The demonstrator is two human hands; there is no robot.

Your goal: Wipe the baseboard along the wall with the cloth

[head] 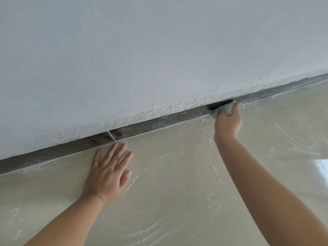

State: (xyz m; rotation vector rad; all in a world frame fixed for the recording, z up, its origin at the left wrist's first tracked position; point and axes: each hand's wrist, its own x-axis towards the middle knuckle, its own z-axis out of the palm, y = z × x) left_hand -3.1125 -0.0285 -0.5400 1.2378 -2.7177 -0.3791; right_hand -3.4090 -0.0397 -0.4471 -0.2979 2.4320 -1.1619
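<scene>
— Down where the floor meets the wall, what do you make of the baseboard?

— It's a dark, glossy strip, streaked with pale dusty smears. Its long axis runs along the foot of the wall, low at the left edge of the view and climbing to the right edge. A thin pale joint cuts across it left of the middle, just beyond the left hand's fingertips. The polished bit beside the joint throws back a dim reflection.

— And the cloth?

— Pale, whitish, bunched into a wad. It's pressed against the baseboard towards the right, right at the line where the strip meets the floor. The patch of strip just left of it looks darker than the rest.

— Who's got hold of it?

— The right hand. Its fingers are curled over the wad, gripping it, with cloth showing past the knuckles and beside the thumb. The bare forearm reaches in from the lower right corner.

— The other hand?

— The left hand lies flat on the floor, palm down, fingers straight and spread, holding nothing. The fingertips point at the baseboard and sit just short of it.

— The floor itself?

— Beige, shiny tile, covered in whitish swirls and scrape marks. A bright reflection sits at its right edge. The wall is pale grey, rough and crumbly along its lower rim, just above the strip.
</scene>
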